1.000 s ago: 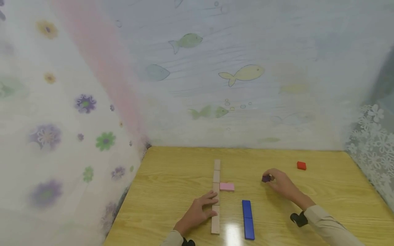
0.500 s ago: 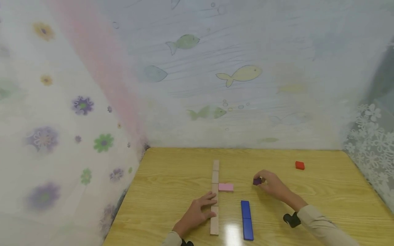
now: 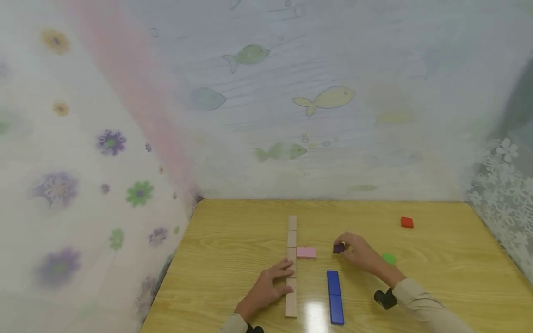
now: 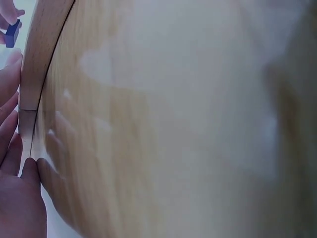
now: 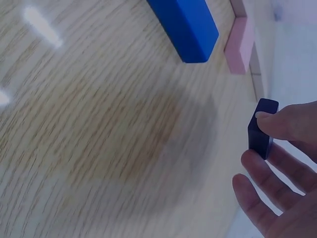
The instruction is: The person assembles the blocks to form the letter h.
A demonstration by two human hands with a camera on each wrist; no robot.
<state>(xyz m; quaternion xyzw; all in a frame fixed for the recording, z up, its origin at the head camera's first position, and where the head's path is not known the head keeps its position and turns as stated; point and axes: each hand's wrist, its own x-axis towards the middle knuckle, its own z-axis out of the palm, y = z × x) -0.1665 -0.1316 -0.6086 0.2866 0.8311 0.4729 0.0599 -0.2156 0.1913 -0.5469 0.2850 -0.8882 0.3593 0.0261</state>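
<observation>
A row of several plain wooden blocks (image 3: pixel 292 239) runs front to back on the table. My left hand (image 3: pixel 265 287) rests against it, fingertips touching the nearer blocks and the thumb spread lower down. Between thumb and fingers, my right hand (image 3: pixel 359 253) pinches a small dark purple block (image 5: pixel 258 141), to the right of a pink block (image 3: pixel 306 253). That pink block lies flat, one end against the wooden row. Two blue blocks (image 3: pixel 335 296) lie end to end, in front of and left of my right hand. Whether the purple block touches the table is unclear.
Far to the right on the wood-grain table (image 3: pixel 233 240) lies a red block (image 3: pixel 406 222). A round green piece (image 3: pixel 389 258) is partly hidden behind my right wrist. Painted walls (image 3: pixel 266 180) border the table's back and left sides.
My right hand has moved left and slightly nearer with the purple block, towards the pink one. The green piece now shows behind its wrist. My left hand stays put.
</observation>
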